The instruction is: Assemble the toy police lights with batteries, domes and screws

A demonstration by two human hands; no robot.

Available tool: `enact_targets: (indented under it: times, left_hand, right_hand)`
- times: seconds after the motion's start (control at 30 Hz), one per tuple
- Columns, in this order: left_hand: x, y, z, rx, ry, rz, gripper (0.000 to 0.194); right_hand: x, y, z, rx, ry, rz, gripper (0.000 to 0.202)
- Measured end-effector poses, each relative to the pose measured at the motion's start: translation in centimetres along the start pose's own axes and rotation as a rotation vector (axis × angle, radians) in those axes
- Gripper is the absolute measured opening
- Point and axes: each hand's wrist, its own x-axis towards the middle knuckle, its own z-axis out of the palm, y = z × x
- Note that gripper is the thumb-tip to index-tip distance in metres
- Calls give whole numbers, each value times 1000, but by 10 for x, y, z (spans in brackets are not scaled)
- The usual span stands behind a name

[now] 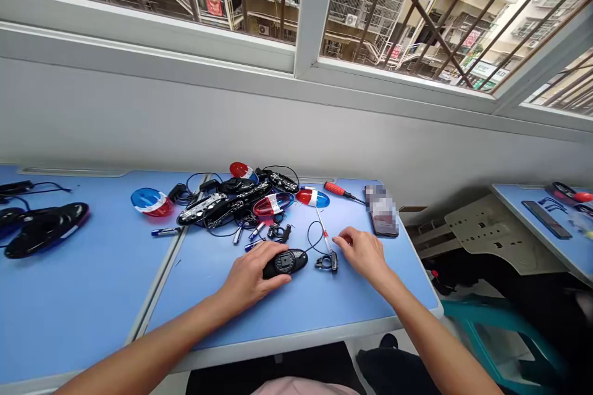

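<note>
My left hand [252,273] is wrapped round the left end of a black oval plastic housing [285,262], which lies on the table with a round ribbed cover facing up. A thin black cable runs from its right end to a small black clamp-like bracket [327,262]. Just right of that bracket, my right hand [364,253] hovers low with thumb and fingertips drawn together. Whatever may be between them is too small to make out. Beside those fingertips lies a slim screwdriver [325,236] with a clear and red handle, apart from the hand.
Behind my hands are piled black housings [238,203], red-and-blue light covers [273,202] and several blue-white batteries [256,231]. A red-handled screwdriver [340,190] and a phone [383,213] lie right. Another light cover [152,202] and housing [49,228] are left. A teal stool [486,321] stands lower right.
</note>
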Motion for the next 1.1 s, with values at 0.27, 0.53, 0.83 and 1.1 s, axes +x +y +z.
enact_targets:
  times: [0.27, 0.53, 0.83, 1.1]
  left_hand:
    - [3, 0, -2, -18, 6, 14, 43]
    - [3, 0, -3, -40, -4, 9, 44]
    - [4, 2, -5, -24, -32, -25, 47]
    - [4, 1, -6, -39, -46, -8, 47]
  right_hand:
    - [32, -25, -4, -125, -112, 27, 23]
    - [-39, 44, -62, 323, 227, -148, 24]
    - [-39, 6, -57, 242, 242, -672, 25]
    - [-29, -3, -59, 71, 238, -757, 28]
